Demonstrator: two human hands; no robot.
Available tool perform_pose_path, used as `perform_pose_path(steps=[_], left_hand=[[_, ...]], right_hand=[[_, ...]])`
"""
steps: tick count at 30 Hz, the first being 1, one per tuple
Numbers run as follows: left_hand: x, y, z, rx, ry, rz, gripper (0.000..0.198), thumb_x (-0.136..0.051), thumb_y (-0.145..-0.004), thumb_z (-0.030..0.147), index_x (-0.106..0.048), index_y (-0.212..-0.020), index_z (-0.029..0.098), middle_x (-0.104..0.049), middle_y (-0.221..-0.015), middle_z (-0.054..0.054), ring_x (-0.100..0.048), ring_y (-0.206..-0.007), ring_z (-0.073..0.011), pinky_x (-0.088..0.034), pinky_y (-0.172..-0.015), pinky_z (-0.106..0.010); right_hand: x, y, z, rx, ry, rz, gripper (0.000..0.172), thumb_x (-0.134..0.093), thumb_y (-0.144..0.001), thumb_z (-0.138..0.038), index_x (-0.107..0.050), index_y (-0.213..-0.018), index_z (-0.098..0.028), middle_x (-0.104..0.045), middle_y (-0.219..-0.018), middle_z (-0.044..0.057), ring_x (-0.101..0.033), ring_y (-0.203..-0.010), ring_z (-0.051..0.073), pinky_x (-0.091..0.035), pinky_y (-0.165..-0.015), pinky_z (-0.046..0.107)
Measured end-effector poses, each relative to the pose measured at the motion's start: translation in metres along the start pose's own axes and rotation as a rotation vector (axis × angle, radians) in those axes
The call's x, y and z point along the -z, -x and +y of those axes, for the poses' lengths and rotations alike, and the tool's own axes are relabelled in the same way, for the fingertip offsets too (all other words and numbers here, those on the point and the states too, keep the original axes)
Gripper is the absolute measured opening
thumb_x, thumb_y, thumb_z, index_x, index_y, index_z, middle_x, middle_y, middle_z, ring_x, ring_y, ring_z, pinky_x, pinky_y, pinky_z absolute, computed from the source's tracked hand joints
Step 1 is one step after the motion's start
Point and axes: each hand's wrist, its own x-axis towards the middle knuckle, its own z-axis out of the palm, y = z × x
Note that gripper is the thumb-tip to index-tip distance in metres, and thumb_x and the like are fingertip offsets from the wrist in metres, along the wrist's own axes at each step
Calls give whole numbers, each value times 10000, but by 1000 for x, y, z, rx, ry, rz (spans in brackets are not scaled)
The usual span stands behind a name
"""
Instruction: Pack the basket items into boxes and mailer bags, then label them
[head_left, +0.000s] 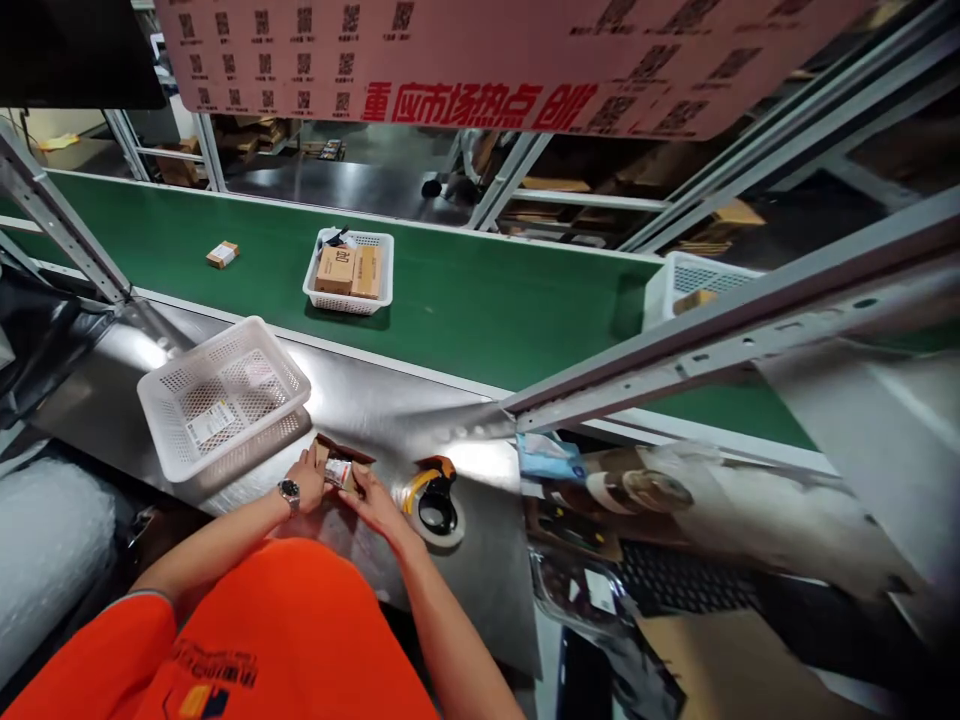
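A small cardboard box [352, 453] with its flaps raised is held low over the metal bench, between my two hands. Inside its opening lies a small packet with a white and red label [338, 472]. My left hand [306, 484], with a watch at the wrist, is closed on the box's left side. On the right side, my right hand [377, 503] grips the box with thumb and fingers, close to the packet. Just right of that hand a tape dispenser [437, 505] stands on the bench. The box's underside is hidden by my hands.
A white plastic basket [161, 425] with labels in it sits on the metal bench [480, 590]. Behind runs a green conveyor belt [465, 300], carrying a basket of boxes [385, 262] and a small parcel [223, 254]. A metal post [637, 375] slants at right, near a keyboard [675, 575].
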Motion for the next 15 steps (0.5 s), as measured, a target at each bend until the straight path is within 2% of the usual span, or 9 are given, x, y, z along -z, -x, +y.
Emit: perform_pose_path(steps=[2, 4, 7, 9, 10, 12, 13, 15], left_hand=[[4, -12, -2, 43, 49, 16, 391, -752, -1049, 309, -777, -1386, 114, -534, -1765, -289, -551, -1619, -451, -530, -1266, -509], [10, -24, -8, 95, 104, 35, 315, -812, -1023, 308, -800, -1282, 130, -674, -1595, -267, -662, -1486, -414, -554, -1211, -464], [14, -38, -22, 193, 184, 76, 535, -960, -915, 355, -738, -1354, 145, -755, -1435, -225, -751, -1315, -364, -581, -1106, -418], [13, -44, -32, 252, 253, 89, 675, -1036, -833, 395, -704, -1372, 161, -792, -1341, -189, -782, -1203, -339, -589, -1003, -385], [12, -47, -36, 270, 287, 87, 687, -1057, -806, 413, -705, -1342, 169, -811, -1267, -168, -791, -1145, -328, -582, -950, -368], [9, -50, -42, 288, 347, 79, 657, -1087, -763, 437, -718, -1243, 182, -824, -1107, -126, -793, -1034, -308, -556, -864, -343], [7, -50, -44, 291, 368, 79, 642, -1097, -747, 441, -720, -1200, 187, -818, -1050, -111, -786, -998, -300, -541, -840, -336], [3, -51, -46, 284, 399, 93, 617, -1099, -737, 437, -719, -1158, 193, -802, -973, -86, -767, -959, -287, -521, -823, -332]], right_hand=[[0, -2, 3, 32, 7, 32, 594, -768, -928, -571, -815, -1407, -224, -845, -1289, 148, -762, -1252, 386, -606, -1158, 566], [-5, -2, 6, -9, 57, 137, 506, -708, -969, -540, -831, -1340, -220, -844, -1260, 168, -768, -1226, 404, -620, -1129, 590], [-15, -2, 6, -124, 216, 401, 590, -720, -948, -508, -775, -1425, -166, -759, -1442, 255, -697, -1379, 475, -570, -1199, 668], [-20, -4, 3, -70, 365, 511, 751, -735, -940, -439, -647, -1608, -107, -608, -1680, 304, -532, -1600, 514, -455, -1320, 715], [-20, -5, 0, -2, 446, 508, 796, -717, -950, -382, -579, -1682, -101, -534, -1773, 294, -436, -1689, 507, -385, -1372, 727], [-20, -8, -3, 127, 577, 393, 794, -633, -978, -250, -512, -1751, -115, -483, -1847, 251, -332, -1772, 471, -279, -1421, 757], [-20, -9, -3, 163, 622, 318, 773, -588, -988, -199, -520, -1755, -128, -509, -1840, 233, -343, -1775, 452, -257, -1428, 767], [-21, -7, 0, 184, 681, 199, 705, -524, -1020, -156, -583, -1723, -151, -591, -1787, 213, -453, -1729, 410, -261, -1437, 749]])
